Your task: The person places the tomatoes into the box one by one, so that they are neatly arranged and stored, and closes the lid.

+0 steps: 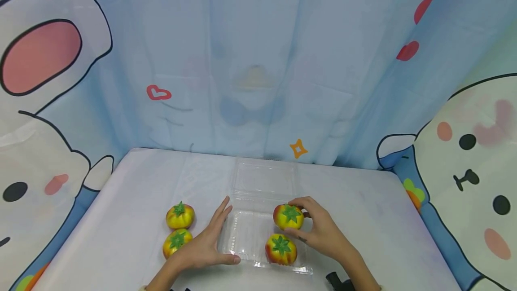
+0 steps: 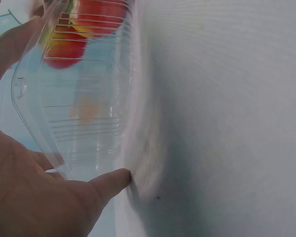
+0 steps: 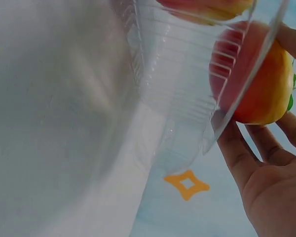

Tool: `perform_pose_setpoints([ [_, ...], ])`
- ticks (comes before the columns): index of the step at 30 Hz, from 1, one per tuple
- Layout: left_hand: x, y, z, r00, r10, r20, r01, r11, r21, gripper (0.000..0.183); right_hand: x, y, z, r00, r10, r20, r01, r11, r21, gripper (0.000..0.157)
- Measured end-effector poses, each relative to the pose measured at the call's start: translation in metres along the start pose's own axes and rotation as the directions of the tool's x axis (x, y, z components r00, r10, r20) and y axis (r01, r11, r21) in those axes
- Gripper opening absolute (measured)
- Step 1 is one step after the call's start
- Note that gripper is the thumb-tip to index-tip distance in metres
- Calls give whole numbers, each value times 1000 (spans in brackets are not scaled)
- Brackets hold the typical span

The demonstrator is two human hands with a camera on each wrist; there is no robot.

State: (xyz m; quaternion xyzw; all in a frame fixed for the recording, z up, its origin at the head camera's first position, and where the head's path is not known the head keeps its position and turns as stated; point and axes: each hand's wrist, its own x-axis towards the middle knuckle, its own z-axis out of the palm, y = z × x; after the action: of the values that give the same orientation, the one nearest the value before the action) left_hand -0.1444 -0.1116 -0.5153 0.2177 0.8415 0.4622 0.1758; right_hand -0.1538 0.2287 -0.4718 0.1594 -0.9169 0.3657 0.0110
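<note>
A clear plastic clamshell box lies opened on the table, its lid folded back toward the curtain. My right hand pinches a red-and-yellow tomato-like fruit with a green leafy top, between thumb and fingers. In the right wrist view that held fruit overlaps the box's clear side wall. Another such fruit sits in the near right part of the box. My left hand spreads along the box's left side, fingers straight; in the left wrist view its thumb and fingers lie against the clear wall.
Two more of these fruits, a far one and a near one, stand left of the box beside my left hand. A white cloth covers the table. A blue cartoon curtain hangs behind it. A black object shows by my right forearm.
</note>
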Motion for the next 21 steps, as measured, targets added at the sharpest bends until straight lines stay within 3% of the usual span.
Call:
perform_pose_setpoints([
  [21, 0, 1, 0, 1000, 3, 0, -3, 1000, 6, 127, 5, -2, 16, 999, 37, 8, -37, 997, -70, 60],
])
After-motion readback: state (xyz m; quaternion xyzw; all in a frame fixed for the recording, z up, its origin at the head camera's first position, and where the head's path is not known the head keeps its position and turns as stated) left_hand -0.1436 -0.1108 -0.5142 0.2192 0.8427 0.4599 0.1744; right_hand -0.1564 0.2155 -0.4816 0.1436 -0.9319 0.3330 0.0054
